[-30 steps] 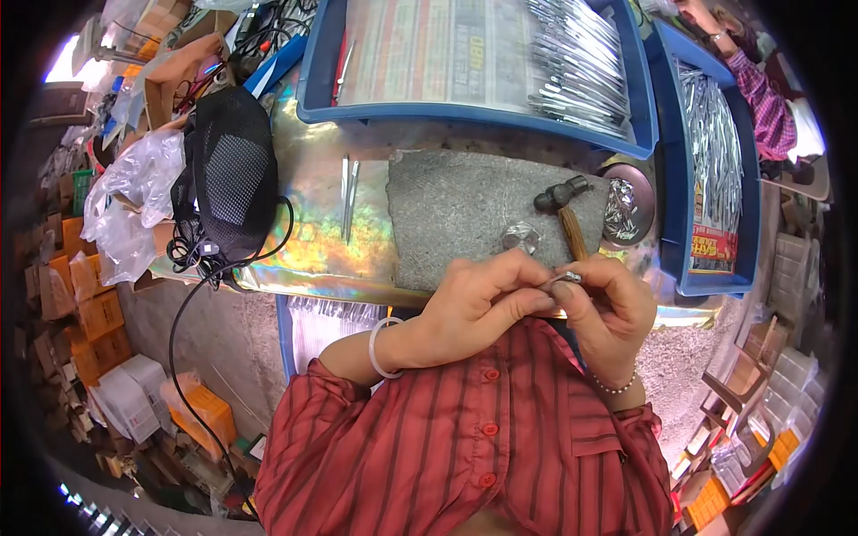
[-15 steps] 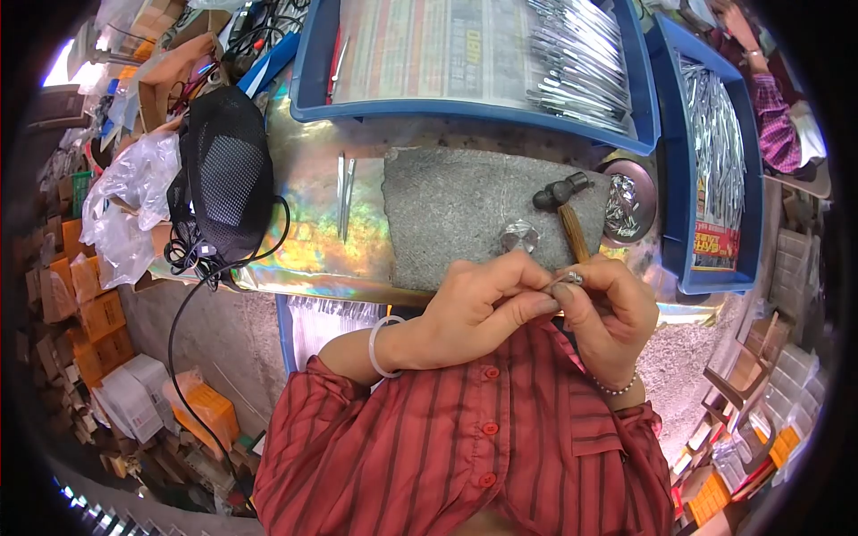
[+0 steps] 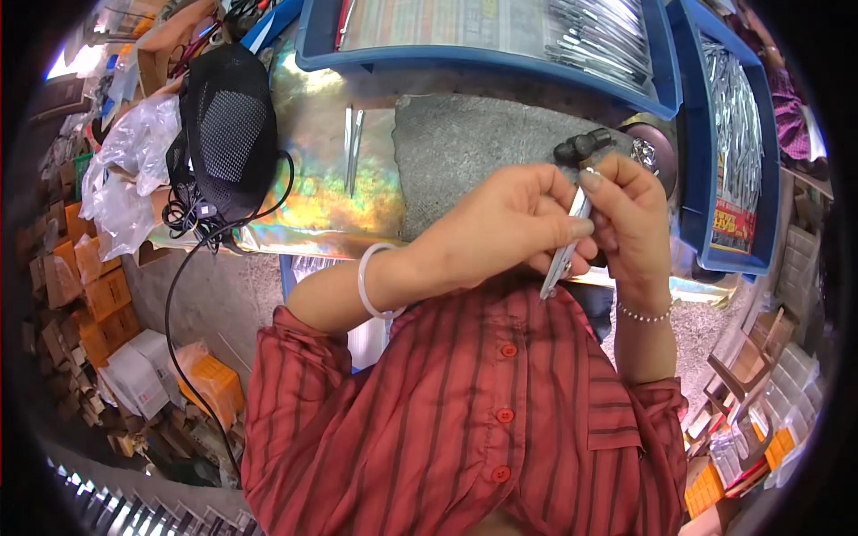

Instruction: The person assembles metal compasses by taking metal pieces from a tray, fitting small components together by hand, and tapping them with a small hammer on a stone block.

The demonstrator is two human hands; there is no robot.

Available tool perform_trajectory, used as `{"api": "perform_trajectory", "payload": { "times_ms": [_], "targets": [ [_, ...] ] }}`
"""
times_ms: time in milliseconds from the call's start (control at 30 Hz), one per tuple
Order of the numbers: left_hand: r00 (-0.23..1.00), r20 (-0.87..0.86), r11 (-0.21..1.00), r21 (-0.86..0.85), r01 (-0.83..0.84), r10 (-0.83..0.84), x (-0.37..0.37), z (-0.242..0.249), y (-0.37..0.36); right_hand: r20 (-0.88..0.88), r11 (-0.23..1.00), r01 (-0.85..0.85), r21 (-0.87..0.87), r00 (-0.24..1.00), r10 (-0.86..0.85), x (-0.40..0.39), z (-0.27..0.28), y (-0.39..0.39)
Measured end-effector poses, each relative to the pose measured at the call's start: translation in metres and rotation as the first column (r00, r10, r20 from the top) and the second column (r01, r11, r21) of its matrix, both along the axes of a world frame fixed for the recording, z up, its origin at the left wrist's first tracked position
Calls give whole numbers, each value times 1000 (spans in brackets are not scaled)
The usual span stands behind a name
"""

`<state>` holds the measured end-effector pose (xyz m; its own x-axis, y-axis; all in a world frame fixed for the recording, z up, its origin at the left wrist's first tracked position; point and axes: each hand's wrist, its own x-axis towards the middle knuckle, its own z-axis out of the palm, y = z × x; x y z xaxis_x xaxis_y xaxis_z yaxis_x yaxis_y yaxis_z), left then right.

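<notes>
1. At the far left edge, crumpled clear plastic bags (image 3: 125, 170) sit among stacked cardboard boxes.
2. Next comes a black mesh cap (image 3: 228, 125) resting on the table (image 3: 308, 116), which is covered in shiny iridescent foil; a black cable (image 3: 179, 295) trails from under the cap and hangs over the table's near edge.
3. A pair of thin metal tweezers (image 3: 351, 161) lies flat on the foil, just left of a grey stone slab (image 3: 465, 152).
4. The left hand (image 3: 500, 228), a white bangle on its wrist, is curled with thumb and fingertips pinched on a slim metal piece (image 3: 563, 250).
5. That metal piece is held up off the table, in front of the chest, tilted with its lower tip pointing down toward the red striped shirt (image 3: 465, 420).
6. The right hand (image 3: 630, 219), a bead bracelet at its wrist, is closed on the upper end of the same metal piece, its fingertips meeting those of the left hand.
7. Just behind the hands, a hammer (image 3: 581, 146) lies on the slab.
8. Along the top and right, blue trays (image 3: 688, 125) hold many bright metal pieces on newspaper.
</notes>
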<state>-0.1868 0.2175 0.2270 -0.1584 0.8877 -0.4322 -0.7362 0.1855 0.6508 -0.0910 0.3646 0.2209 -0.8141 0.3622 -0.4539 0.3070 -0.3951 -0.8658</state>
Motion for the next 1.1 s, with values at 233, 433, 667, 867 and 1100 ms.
{"api": "perform_trajectory", "payload": {
  "times_ms": [233,433,667,867,1100],
  "targets": [
    [995,96,1000,-28,13,-10,-5,0,8,-15,994,29,-104,999,-30,-4,-6,5],
    [991,87,994,-26,107,-105,-10,-2,13,-96,993,111,-50,989,-115,6,-7,-1],
    [974,-7,973,-45,227,-227,-9,5,22,-107,964,264,-28,958,-266,21,-5,-12],
    [971,87,973,-50,226,-221,-4,-3,30,-81,948,308,-81,946,-314,29,-12,-8],
    [961,160,972,-21,233,-226,-1,2,35,-98,940,309,-144,941,-324,36,-12,0]
  ]
}}
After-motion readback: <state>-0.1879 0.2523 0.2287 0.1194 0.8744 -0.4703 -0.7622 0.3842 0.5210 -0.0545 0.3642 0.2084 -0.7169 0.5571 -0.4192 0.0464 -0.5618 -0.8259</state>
